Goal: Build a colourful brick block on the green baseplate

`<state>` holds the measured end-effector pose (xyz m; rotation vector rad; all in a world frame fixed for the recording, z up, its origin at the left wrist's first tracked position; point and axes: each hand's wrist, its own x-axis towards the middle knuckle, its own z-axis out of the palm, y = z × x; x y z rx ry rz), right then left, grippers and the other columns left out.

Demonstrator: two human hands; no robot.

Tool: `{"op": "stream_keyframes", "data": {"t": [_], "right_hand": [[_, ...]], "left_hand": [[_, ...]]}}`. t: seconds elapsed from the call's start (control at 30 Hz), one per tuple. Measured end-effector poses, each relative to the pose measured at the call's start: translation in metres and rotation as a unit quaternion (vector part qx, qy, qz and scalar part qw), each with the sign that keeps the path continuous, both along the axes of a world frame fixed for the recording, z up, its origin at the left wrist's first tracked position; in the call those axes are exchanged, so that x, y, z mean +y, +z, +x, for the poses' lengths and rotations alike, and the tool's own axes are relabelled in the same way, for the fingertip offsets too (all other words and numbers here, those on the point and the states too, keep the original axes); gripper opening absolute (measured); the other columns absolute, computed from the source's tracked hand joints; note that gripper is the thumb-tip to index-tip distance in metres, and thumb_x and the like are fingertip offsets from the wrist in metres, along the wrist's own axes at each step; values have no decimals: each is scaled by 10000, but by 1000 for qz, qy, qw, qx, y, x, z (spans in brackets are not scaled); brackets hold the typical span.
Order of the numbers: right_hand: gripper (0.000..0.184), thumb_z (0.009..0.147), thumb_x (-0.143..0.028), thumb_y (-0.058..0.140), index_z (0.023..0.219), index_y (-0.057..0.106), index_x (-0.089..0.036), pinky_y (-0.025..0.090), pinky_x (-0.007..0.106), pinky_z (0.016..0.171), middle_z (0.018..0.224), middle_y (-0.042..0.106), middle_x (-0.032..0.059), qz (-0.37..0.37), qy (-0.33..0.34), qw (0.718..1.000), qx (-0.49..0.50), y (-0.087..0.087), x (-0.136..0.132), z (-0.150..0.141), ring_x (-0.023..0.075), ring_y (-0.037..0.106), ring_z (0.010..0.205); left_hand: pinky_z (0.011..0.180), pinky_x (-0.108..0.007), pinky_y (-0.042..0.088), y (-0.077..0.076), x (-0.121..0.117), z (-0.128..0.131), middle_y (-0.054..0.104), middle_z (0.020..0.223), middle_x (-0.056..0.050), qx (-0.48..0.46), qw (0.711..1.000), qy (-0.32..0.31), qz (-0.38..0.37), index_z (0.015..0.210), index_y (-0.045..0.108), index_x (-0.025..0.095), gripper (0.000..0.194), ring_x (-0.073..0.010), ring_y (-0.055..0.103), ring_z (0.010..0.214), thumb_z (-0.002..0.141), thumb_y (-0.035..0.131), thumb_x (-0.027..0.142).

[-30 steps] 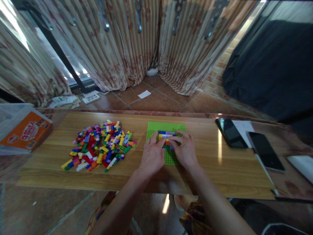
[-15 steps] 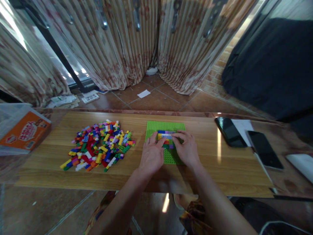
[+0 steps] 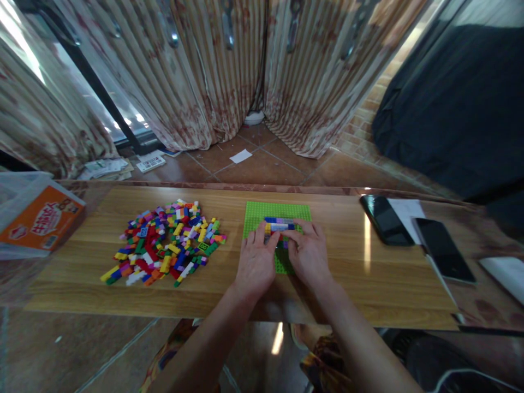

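Several rows of coloured bricks (image 3: 279, 226) already sit on the green baseplate (image 3: 278, 209), bare studs around them, a loose pile (image 3: 166, 265) unused at left! Left hand (image 3: 257, 267) and right hand (image 3: 309, 251) crowd the rows; whether either grip pinches one, can't tell! Wooden table (image 3: 356, 295), two phones (image 3: 387, 221) right, curtains (image 3: 213, 82) beyond.

The left hand (image 3: 257, 267) and right hand (image 3: 306, 248) are showing bare near the centre of the frame, and both forearms (image 3: 347, 333) are appearing uncovered below them. Patterned cloth (image 3: 325, 357) is covering the legs along the bottom edge, mixing dark brown, orange and yellow. Pale-rimmed footwear (image 3: 297, 338) is peeking out at bottom centre.
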<state>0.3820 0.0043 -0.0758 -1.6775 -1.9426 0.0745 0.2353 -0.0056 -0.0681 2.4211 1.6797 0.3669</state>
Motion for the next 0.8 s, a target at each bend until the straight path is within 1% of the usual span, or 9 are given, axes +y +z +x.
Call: {"op": "stream_keyframes", "data": {"t": [0.13,0.27,0.5,0.67,0.8], "right_hand": [[320,835,-134,480,886,765,-269,417,460,899,1162,624,89,-8,-1,1000,-20,3,-1,-3,294,482,1083],[307,846,-140,490,889,763,-274,404,447,880,1150,639,83,-15,-9,999,-42,7,-2,-6,297,474,1069],[305,875,-138,486,865,762,-265,381,407,858,1190,655,53,-64,-30,994,-83,14,-2,-10,272,483,1072],[291,881,-138,495,874,761,-255,388,395,840,1161,674,60,-53,-28,993,-100,12,-2,-11,266,502,1055],[294,850,-111,508,843,762,-260,404,403,873,1124,687,55,-24,-18,997,-64,5,0,-9,256,524,1053]], "left_hand": [[928,-452,450,2,0,2,382,1467,-150,18,1000,0,-11,1372,490,224,502,-298,495,1152,884,418,130],[919,-455,463,7,-1,4,391,1480,-135,33,999,2,-12,1353,506,204,465,-295,499,1147,911,377,136],[899,-435,492,15,-2,10,465,1448,-87,67,997,18,-26,1329,530,210,439,-270,517,1127,943,333,147],[892,-443,499,12,-3,15,480,1445,-96,76,997,26,-20,1343,522,205,455,-268,517,1122,937,334,124],[889,-443,494,4,-5,15,489,1438,-102,61,998,25,-7,1348,513,202,454,-271,523,1115,928,361,126]]}}
